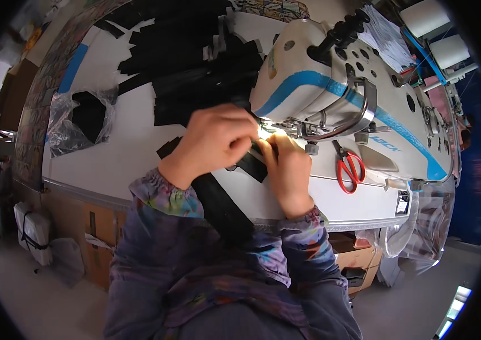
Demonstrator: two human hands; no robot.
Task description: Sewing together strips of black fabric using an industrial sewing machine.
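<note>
Partly hidden, black fabric [253,165], between left grip [213,140] and right grip [289,170]

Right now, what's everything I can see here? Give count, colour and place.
Table: one, white, middle
Sewing machine: one, white and blue, table's right
Thread cones: two, white, upper right
Scissors: one, red-handled, beside the machine
Fabric pieces: many overlapping, black, table's far side
Fabric strip: one, black, running toward the lap
Plastic bag: one, clear, table's left
Cardboard boxes: at least two, brown, below table
Bundle: one, white, lower left
Sleeves: two, dark with multicoloured cuffs, lower middle
Left hand: one, bare, blurred, by the machine
Right hand: one, bare, beside the left
</note>
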